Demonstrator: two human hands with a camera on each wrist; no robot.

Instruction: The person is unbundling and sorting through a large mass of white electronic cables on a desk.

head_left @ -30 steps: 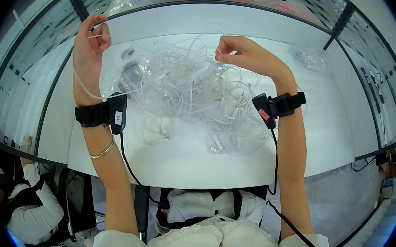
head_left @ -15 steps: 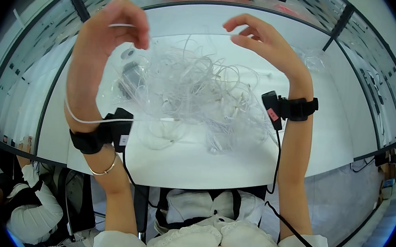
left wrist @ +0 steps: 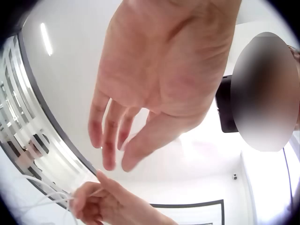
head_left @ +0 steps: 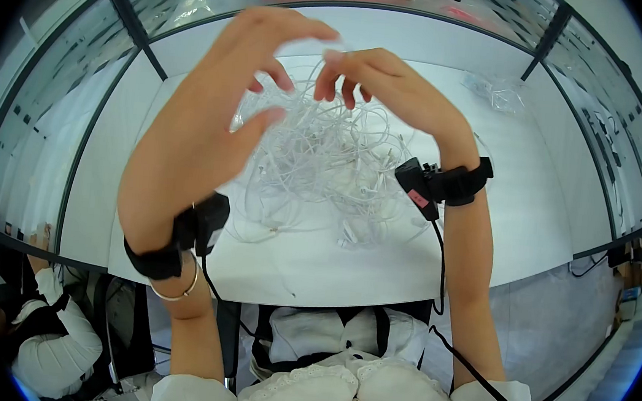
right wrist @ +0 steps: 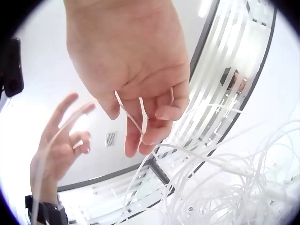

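Note:
A tangled pile of thin white cables (head_left: 341,149) lies mid-table, with plugs showing among the strands. My left hand (head_left: 198,121) is raised over its left side, blurred, with the fingers loosely bent. Nothing shows between the thumb and fingers of the left hand (left wrist: 150,89) in its wrist view. My right hand (head_left: 399,89) hangs over the back of the pile, its fingertips close to the left ones. In the right wrist view its curled fingers (right wrist: 154,133) hold a white cable (right wrist: 129,115), which crosses the palm. From these fingers strands run down to the heap.
Clear plastic packaging (head_left: 498,94) lies at the back right of the white table (head_left: 254,271). Low partitions with dark frames (head_left: 346,6) surround it. Each wrist wears a black camera (head_left: 417,190) with a cord. Another person (head_left: 56,345) sits at the lower left.
My left hand has swung from the far left toward the right hand, and the cable that trailed along its forearm no longer shows there. My right hand moved back, then in over the pile again.

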